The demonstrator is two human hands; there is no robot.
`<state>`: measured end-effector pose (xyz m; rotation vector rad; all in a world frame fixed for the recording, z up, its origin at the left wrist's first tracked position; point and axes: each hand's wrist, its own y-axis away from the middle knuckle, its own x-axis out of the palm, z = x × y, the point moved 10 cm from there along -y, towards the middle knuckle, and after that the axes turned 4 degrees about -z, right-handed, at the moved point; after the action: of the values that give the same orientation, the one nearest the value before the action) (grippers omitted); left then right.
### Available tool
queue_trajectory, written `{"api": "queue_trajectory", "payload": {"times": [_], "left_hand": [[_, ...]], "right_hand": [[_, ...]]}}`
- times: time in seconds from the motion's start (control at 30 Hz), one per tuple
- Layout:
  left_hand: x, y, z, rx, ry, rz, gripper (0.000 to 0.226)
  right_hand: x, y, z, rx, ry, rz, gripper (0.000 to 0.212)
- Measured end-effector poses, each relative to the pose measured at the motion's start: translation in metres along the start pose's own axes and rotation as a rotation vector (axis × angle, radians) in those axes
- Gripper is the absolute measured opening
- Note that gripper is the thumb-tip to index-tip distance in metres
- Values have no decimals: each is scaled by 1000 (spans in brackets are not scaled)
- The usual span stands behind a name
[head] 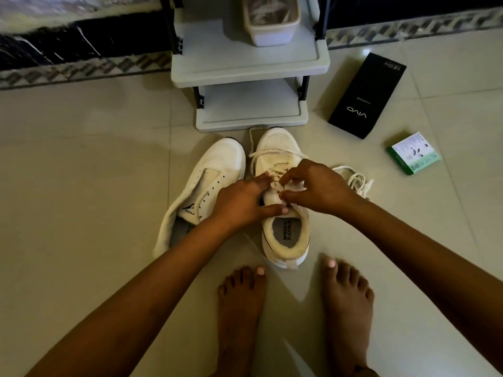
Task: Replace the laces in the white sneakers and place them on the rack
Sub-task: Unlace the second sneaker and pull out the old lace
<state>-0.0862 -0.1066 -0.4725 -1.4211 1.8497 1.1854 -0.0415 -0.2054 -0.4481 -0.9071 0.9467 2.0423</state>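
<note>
I see both white sneakers on the tiled floor (81, 164), just before the grey shoe rack (250, 69). My left hand (242, 202) lies on the right sneaker (283, 202), fingers straight, bracing its tongue. My right hand (318, 186) pinches the lace (275, 155) at the eyelets. The left sneaker (201, 186) sits laceless beside it. A loose lace (353, 180) lies near a black vivo box (367, 96) and a green box (413, 153).

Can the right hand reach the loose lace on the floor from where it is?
Probably yes. The loose lace lies on open floor just beside the right hand, with nothing between them, but that hand is pinching the lace on the right sneaker and must let go first.
</note>
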Motion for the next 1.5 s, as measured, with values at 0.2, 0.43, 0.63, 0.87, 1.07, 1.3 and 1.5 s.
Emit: {"api": "queue_trajectory", "payload": {"times": [0.2, 0.43, 0.63, 0.87, 1.07, 1.3, 1.5], "left_hand": [[3, 0, 3, -4, 17, 1, 80], [3, -1, 6, -8, 25, 7, 85], [3, -2, 0, 29, 11, -25, 76], [3, -3, 0, 21, -14, -24, 79], [3, 0, 3, 3, 47, -36, 76], [1, 0, 2, 1, 66, -40, 67], [4, -1, 2, 1, 67, -18, 75]], "right_hand": [[-6, 4, 53, -324, 627, -234, 21], [9, 3, -10, 268, -651, 91, 5], [18, 10, -14, 221, -684, 127, 15], [-9, 14, 44, -390, 469, -321, 15], [2, 4, 6, 165, -741, 95, 19], [2, 6, 6, -17, -109, 86, 30], [-7, 10, 43, -288, 606, -183, 30]]}}
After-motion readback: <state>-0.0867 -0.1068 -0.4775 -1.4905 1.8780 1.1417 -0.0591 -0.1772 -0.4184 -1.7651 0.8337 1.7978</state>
